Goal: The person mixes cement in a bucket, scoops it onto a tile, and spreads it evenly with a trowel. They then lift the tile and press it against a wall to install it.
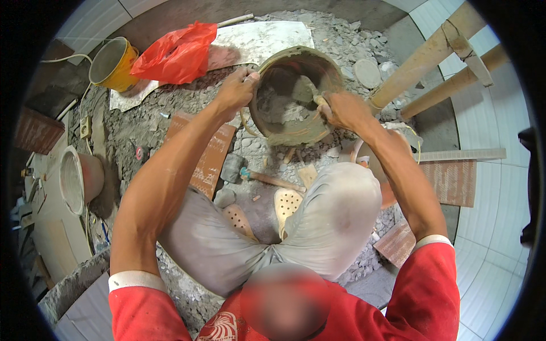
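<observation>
A mortar-crusted bucket (300, 136) is tilted with its mouth toward me, just ahead of my knees. My left hand (236, 91) is closed on its left rim. Grey mortar (276, 109) lies inside, its wetness hard to judge. My right hand (348, 110) grips the handle of a trowel (305, 90), whose blade is inside the bucket, against or just above the mortar. The trowel's handle is mostly covered by my fingers. A mallet (276, 181) with a wooden handle rests on the ground between the bucket and my feet.
Wooden poles (421, 62) stand at the right, near a tiled wall (489, 113). A red plastic bag (176, 55) and yellow bucket (116, 71) are at the far left. Another bucket (85, 176) stands left. Brown tiles (213, 156) and rubble (364, 45) surround me.
</observation>
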